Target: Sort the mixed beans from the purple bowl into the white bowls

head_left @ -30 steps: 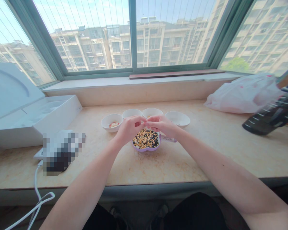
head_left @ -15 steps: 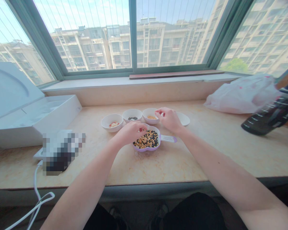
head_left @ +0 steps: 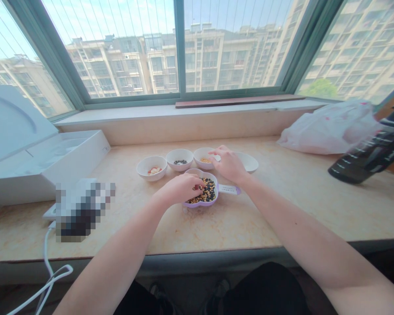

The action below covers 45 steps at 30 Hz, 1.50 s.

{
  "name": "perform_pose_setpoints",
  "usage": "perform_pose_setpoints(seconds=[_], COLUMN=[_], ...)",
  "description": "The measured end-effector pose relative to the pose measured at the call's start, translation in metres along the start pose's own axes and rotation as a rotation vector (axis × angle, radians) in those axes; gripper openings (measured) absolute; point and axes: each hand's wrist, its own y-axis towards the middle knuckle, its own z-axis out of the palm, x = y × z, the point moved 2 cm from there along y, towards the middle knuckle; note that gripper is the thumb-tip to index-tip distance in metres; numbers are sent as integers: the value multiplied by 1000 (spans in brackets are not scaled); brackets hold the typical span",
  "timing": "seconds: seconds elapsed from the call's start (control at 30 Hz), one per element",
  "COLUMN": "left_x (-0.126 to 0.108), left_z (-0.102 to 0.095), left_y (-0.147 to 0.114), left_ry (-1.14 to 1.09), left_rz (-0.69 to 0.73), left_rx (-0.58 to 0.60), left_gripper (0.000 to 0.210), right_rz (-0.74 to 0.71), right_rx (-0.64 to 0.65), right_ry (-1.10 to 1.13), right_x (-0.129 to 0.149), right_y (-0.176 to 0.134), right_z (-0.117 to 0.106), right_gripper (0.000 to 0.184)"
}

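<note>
My left hand (head_left: 180,189) is over a lobed white dish with a purple rim (head_left: 202,204), its curled fingertips down among mixed beans (head_left: 210,192) of black and tan. Whatever those fingers pinch is too small to make out. My right hand (head_left: 229,164) hovers at the right edge of a white bowl holding yellow kernels (head_left: 205,160), thumb and forefinger apart. To its left stand a bowl with small dark beans (head_left: 180,162) and a bowl with red and pale pieces (head_left: 155,171). A white oval dish (head_left: 248,162) is partly behind my right hand.
An open white box (head_left: 46,175) and a pixelated object (head_left: 82,214) with a white cable (head_left: 49,280) lie at the left. On the right are a plastic bag (head_left: 330,129) and a dark bottle (head_left: 364,157). The dish's labelled handle (head_left: 229,189) points right.
My left hand has moved right and down into the beans in the lobed dish. The fingers of my right hand have parted by the yellow kernels' bowl. The view has shifted slightly.
</note>
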Motion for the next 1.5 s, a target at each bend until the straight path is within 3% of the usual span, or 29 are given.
perform_pose_setpoints(seconds=[0.43, 0.7, 0.97, 1.2, 1.5], left_x=[3, 3, -1, 1, 3], left_z=[5, 2, -7, -18, -19], left_y=[-1, 0, 0, -3, -6], left_ry=[-54, -191, -145, -130, -28], left_rz=[123, 15, 36, -164, -188], left_rx=[-111, -74, -96, -95, -35], left_gripper=[18, 18, 13, 10, 7], right_rz=[-38, -49, -56, -71, -78], right_rx=[28, 55, 52, 37, 37], right_ry=[53, 83, 86, 103, 124], right_x=[9, 10, 10, 12, 14], right_y=[-2, -4, -3, -3, -4], right_z=[1, 2, 1, 0, 1], right_gripper=[25, 23, 22, 19, 18])
